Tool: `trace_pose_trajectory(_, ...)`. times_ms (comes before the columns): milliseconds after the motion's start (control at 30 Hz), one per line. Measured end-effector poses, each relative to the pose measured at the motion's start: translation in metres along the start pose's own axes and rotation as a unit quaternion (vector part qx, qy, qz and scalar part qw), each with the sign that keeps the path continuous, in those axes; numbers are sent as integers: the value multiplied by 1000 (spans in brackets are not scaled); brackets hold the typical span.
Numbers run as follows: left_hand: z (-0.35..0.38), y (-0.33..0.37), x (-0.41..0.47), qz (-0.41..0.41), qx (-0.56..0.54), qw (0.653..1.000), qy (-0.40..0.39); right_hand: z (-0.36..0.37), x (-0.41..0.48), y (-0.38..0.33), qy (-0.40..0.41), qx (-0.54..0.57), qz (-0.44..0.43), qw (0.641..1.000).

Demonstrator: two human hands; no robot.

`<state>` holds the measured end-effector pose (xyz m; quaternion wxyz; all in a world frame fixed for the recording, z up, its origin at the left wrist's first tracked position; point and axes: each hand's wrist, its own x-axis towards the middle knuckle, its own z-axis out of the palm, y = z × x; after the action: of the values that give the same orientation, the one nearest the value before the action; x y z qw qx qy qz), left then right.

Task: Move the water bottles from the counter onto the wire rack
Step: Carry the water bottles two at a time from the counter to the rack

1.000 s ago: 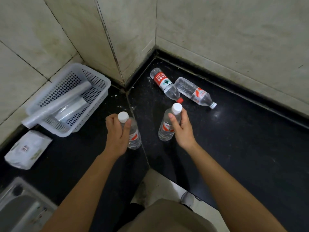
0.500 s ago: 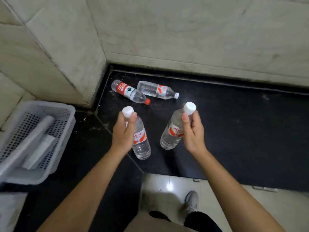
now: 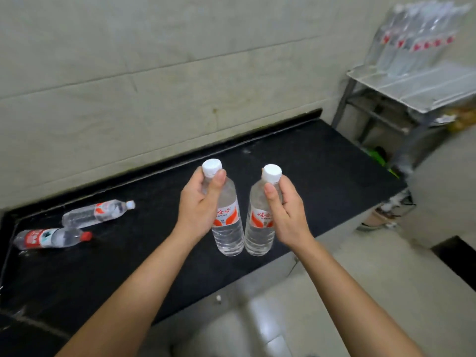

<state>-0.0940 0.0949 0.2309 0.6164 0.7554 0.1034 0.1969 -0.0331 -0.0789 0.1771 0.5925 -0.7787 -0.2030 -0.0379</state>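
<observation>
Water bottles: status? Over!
Left hand grips left bottle, right hand grips right bottle. Red-capped bottle and white-capped bottle lie on counter. Wire rack right, nothing blocking.

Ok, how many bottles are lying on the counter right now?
2. A white-capped bottle and, just in front of it, a red-capped bottle, both at the left end of the counter. Out-of-frame areas may hide more.
</observation>
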Motion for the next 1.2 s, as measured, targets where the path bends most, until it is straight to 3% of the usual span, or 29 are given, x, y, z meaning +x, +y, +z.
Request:
trace_pose_trajectory(267,255,60,2,97,-21,988,-122,-242,8,44,118,-32,-12,992)
trace_pose_trajectory(533,441,115,37,156,-76,966,-192,-423,39,87,252,-37,4,967)
trace_pose_trajectory(967,710,120,200,156,-164,954,-199,-633,217,203,256,-107,36,960)
trace_pose_trajectory(1200,798,157,305,181,-147,957,-170,-718,334,218,267,-111,-1,957)
